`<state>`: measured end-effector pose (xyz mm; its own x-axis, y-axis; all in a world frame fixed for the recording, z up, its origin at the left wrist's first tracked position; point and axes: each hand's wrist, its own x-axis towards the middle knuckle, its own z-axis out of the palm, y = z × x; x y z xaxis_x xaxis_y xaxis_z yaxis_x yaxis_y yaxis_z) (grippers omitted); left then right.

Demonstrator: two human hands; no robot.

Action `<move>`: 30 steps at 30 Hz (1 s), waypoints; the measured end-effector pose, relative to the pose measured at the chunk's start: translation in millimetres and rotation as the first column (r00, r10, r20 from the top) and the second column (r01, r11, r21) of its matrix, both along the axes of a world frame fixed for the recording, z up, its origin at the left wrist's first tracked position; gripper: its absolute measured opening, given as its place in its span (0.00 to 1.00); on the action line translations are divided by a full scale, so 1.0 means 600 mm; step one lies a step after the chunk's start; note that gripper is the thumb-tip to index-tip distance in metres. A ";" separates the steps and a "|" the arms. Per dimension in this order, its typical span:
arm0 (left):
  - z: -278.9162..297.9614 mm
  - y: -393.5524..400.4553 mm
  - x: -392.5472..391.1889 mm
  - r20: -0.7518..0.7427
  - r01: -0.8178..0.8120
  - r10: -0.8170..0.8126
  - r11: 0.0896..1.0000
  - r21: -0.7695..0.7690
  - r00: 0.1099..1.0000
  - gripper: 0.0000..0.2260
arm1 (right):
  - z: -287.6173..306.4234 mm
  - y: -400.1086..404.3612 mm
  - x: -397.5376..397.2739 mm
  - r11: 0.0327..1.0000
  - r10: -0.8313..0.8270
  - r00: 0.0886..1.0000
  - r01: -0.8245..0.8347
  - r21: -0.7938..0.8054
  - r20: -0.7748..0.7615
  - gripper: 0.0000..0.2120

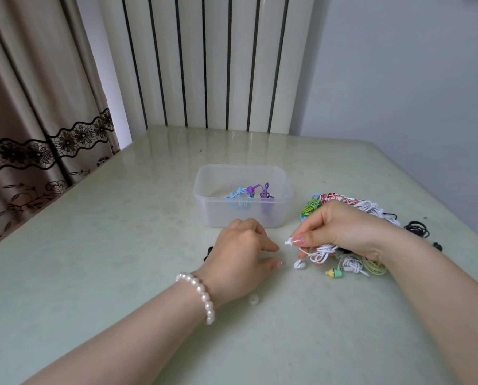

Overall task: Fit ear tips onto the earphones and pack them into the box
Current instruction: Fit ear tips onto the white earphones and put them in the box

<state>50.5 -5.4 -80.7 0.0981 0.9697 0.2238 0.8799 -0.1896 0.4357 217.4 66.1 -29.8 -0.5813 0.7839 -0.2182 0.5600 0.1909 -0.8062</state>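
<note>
From my head camera, looking down at the pale green table [121, 273]: my right hand [340, 232] holds a bundle of white earphones [322, 250], fingers curled round the coiled cable, with thumb and forefinger pinching one white earbud [289, 241] so it points toward my other hand. The second earbud [299, 264] of that pair dangles just below, at the table surface.

My left hand [242, 255] sits low over the table just left of the earbud, knuckles up, fingers curled downward with the tips near the surface; I cannot tell whether they pinch anything. A pearl bracelet [201, 294] circles that wrist. A small translucent ear tip [253, 300] lies on the table beside my left wrist, apart from the hand.

The clear plastic box [204, 195] stands beyond both hands, lid off, with a blue earphone set [236, 197] and a purple earphone set [260, 190] inside. To its right, partly under my right hand, lies a pile of coiled earphones [343, 201] in green, red-and-white, white and black; a yellow-green set [335, 273] lies nearest me
</note>
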 end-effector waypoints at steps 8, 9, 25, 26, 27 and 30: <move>-0.011 0.003 -0.002 0.038 0.045 -0.048 0.996 0.082 0.998 0.06 | -0.003 0.000 -0.004 0.998 -0.059 0.996 0.059 0.006 -0.072 0.01; -0.011 0.002 -0.004 0.052 0.047 -0.052 0.995 0.089 0.997 0.05 | -0.003 0.000 -0.005 0.998 -0.062 0.995 0.063 0.007 -0.076 0.01; 0.049 -0.005 -0.017 0.958 0.085 0.287 0.955 -0.285 -0.008 0.05 | -0.003 -0.026 -0.029 0.996 -0.053 0.896 0.079 0.042 -0.442 0.06; 0.049 -0.005 -0.016 0.958 0.082 0.287 0.955 -0.286 -0.006 0.05 | -0.003 -0.027 -0.030 0.995 -0.053 0.899 0.085 0.056 -0.434 0.05; 0.049 -0.005 -0.016 0.957 0.077 0.289 0.955 -0.288 -0.002 0.05 | -0.004 -0.027 -0.032 0.993 -0.055 0.902 0.094 0.070 -0.428 0.05; 0.049 -0.005 -0.018 0.953 0.048 0.301 0.952 -0.303 0.041 0.04 | -0.005 -0.026 -0.033 0.988 -0.077 0.903 0.125 0.087 -0.423 0.06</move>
<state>39.6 -8.6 -51.5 -0.1729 0.9655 -0.1947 -0.4078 0.1097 0.9064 197.3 50.4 -32.8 -0.5167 0.8481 0.1173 0.1974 0.2513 -0.9476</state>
